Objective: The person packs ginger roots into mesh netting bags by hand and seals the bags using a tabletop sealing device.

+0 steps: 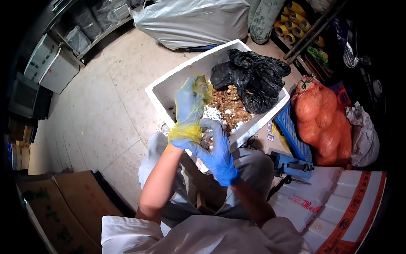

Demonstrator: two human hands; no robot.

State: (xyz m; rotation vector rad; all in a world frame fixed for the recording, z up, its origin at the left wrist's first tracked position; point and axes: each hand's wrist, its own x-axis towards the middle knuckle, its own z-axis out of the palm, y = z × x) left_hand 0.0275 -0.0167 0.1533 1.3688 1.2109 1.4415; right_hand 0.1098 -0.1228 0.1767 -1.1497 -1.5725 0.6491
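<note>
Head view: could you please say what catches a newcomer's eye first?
First, probably, the left hand, blue-gloved under yellow netting, with the blue-gloved right hand at its wrist. In the open white foam box beyond, crumpled black plastic lies by knobbly brown pieces. Right of it bulges an orange mesh sack.

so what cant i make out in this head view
Left hand, head view: exact finger shape, veiled by yellow mesh.
White box, head view: contents beneath black plastic, hidden by it.
Silvery sheet, head view: hides whatever's underneath; top edge crops it.
</note>
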